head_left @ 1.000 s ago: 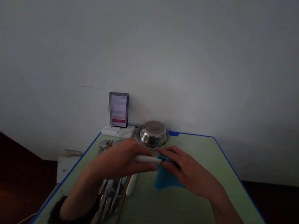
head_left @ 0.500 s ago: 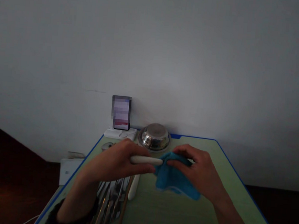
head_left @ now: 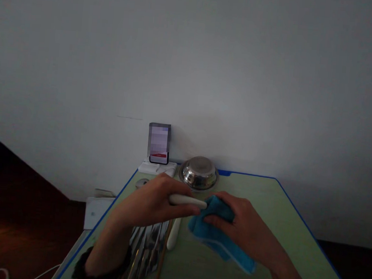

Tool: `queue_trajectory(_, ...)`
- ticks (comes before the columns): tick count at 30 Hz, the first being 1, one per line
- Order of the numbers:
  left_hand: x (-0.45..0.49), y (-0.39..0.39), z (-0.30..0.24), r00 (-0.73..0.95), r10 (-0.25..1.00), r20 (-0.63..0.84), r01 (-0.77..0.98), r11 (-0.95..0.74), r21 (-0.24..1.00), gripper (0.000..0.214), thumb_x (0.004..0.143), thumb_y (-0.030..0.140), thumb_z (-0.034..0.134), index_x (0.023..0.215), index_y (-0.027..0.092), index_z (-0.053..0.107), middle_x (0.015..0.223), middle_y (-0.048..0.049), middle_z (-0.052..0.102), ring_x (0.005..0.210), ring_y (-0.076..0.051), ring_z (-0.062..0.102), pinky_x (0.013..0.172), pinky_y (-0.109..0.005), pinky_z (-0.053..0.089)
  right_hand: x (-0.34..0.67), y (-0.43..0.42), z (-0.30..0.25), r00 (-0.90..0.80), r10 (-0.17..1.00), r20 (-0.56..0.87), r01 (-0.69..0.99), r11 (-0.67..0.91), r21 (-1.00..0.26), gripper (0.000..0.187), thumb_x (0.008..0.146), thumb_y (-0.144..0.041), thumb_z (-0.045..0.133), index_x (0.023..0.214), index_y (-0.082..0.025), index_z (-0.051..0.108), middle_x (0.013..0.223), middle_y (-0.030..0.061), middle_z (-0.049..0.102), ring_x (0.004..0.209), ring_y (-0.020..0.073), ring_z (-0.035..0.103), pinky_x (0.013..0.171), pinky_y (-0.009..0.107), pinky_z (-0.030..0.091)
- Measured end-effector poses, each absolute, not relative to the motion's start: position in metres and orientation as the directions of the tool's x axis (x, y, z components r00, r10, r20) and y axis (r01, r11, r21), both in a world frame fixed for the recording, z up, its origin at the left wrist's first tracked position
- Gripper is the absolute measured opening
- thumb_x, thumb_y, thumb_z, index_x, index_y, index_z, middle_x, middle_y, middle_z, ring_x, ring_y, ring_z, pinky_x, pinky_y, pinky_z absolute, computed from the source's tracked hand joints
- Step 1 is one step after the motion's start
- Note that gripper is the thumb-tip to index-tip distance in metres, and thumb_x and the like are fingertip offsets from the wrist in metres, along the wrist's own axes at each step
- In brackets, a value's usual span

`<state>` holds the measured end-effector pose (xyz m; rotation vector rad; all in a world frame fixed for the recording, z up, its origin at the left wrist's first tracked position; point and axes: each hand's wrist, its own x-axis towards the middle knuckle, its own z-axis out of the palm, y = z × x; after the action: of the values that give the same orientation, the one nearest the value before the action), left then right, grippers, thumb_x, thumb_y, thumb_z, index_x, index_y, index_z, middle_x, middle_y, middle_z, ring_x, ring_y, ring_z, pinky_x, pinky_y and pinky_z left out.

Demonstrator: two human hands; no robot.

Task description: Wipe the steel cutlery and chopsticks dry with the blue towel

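My left hand (head_left: 158, 204) is closed around a white-handled utensil (head_left: 187, 200), held level above the table. Its working part does not show, so I cannot tell its kind. A blue cloth (head_left: 213, 229) is pinched in my right hand (head_left: 239, 214), bunched against the right end of the handle, and its loose part hangs below. Under my left hand lie several metal pieces of cutlery (head_left: 145, 250) in a row, partly covered by the hand and wrist. Beside them are a thin brown stick (head_left: 163, 258) and another white handle (head_left: 174, 234).
An upturned steel bowl (head_left: 199, 173) rests at the back of the green table (head_left: 281, 233), close to the wall. A phone (head_left: 160, 144) stands on a white stand (head_left: 150, 167) to its left. A round metal piece (head_left: 142, 182) shows behind my left hand.
The blue cloth has swung and spread lower, and my right hand now bunches it more fully at the handle's end. My left hand keeps its grip. The whole view has shifted slightly.
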<state>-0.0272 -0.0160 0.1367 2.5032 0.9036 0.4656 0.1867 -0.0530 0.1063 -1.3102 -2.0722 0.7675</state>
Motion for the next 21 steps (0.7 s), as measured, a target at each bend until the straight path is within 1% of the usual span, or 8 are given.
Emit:
queue_trajectory(3,-0.023,-0.015,0.136,0.744,0.65,0.152,0.494,-0.69,0.529,0.033,0.082,0.044,0.049,0.074,0.014,0.061,0.056,0.0036,0.05,0.051,-0.007,0.043,0.049,-0.019,0.03,0.191,-0.051,0.109,-0.359,0.921,0.15,0.582,0.346,-0.736,0.01,0.078,-0.033,0.058,0.079,-0.023,0.061,0.063,-0.0077,0.058,0.057,0.0077,0.052,0.055,0.02,0.037)
queue_trajectory(6,-0.022,-0.015,0.137,0.749,0.649,0.129,0.488,-0.674,0.554,0.03,0.083,0.042,0.048,0.081,0.016,0.062,0.061,0.0028,0.054,0.054,-0.007,0.045,0.05,-0.019,0.032,0.193,-0.052,0.113,-0.363,0.918,0.158,0.569,0.353,-0.743,0.015,0.081,-0.032,0.054,0.072,-0.021,0.06,0.054,-0.0081,0.051,0.048,0.0063,0.047,0.048,0.019,0.034)
queue_trajectory(9,-0.023,-0.017,0.14,0.746,0.655,0.12,0.488,-0.66,0.572,0.028,0.083,0.041,0.048,0.082,0.016,0.061,0.061,0.0029,0.054,0.054,-0.007,0.045,0.051,-0.019,0.033,0.195,-0.054,0.117,-0.358,0.92,0.158,0.558,0.347,-0.754,0.024,0.085,-0.034,0.047,0.07,-0.019,0.058,0.052,-0.0067,0.05,0.046,0.0067,0.046,0.046,0.019,0.034)
queue_trajectory(11,-0.024,-0.019,0.142,0.742,0.659,0.123,0.485,-0.654,0.58,0.027,0.083,0.04,0.049,0.08,0.016,0.061,0.06,0.003,0.054,0.054,-0.007,0.046,0.051,-0.019,0.033,0.2,-0.055,0.119,-0.384,0.908,0.164,0.518,0.36,-0.776,0.023,0.087,-0.033,0.042,0.08,-0.019,0.06,0.06,-0.0048,0.057,0.051,0.0082,0.052,0.049,0.02,0.039)
queue_trajectory(13,-0.024,-0.02,0.143,0.736,0.667,0.121,0.49,-0.646,0.585,0.026,0.083,0.038,0.05,0.079,0.016,0.061,0.06,0.003,0.054,0.054,-0.007,0.047,0.051,-0.018,0.034,0.21,-0.055,0.12,-0.457,0.871,0.178,0.45,0.4,-0.798,0.023,0.088,-0.029,0.041,0.101,-0.022,0.058,0.079,-0.0019,0.065,0.067,0.0111,0.059,0.062,0.023,0.046)
queue_trajectory(16,-0.024,-0.021,0.143,0.726,0.679,0.113,0.495,-0.629,0.599,0.023,0.083,0.037,0.051,0.079,0.017,0.062,0.059,0.0032,0.053,0.053,-0.007,0.046,0.05,-0.018,0.034,0.225,-0.053,0.118,-0.55,0.814,0.185,0.396,0.449,-0.801,0.039,0.086,-0.024,0.044,0.125,-0.027,0.045,0.103,0.0005,0.063,0.094,0.0163,0.058,0.082,0.031,0.045)
queue_trajectory(18,-0.024,-0.021,0.142,0.714,0.689,0.123,0.497,-0.624,0.603,0.022,0.082,0.036,0.051,0.079,0.017,0.062,0.057,0.0039,0.051,0.05,-0.006,0.042,0.047,-0.017,0.032,0.23,-0.052,0.116,-0.554,0.815,0.17,0.415,0.448,-0.792,0.043,0.084,-0.024,0.046,0.127,-0.03,0.042,0.105,0.0005,0.063,0.098,0.0181,0.056,0.084,0.034,0.045)
queue_trajectory(21,-0.024,-0.021,0.142,0.699,0.704,0.128,0.525,-0.626,0.576,0.025,0.081,0.038,0.052,0.074,0.016,0.061,0.053,0.0046,0.048,0.047,-0.006,0.04,0.045,-0.017,0.03,0.224,-0.05,0.117,-0.509,0.846,0.159,0.448,0.418,-0.79,0.038,0.084,-0.024,0.048,0.121,-0.029,0.049,0.097,-0.0004,0.066,0.089,0.0165,0.06,0.077,0.03,0.047)
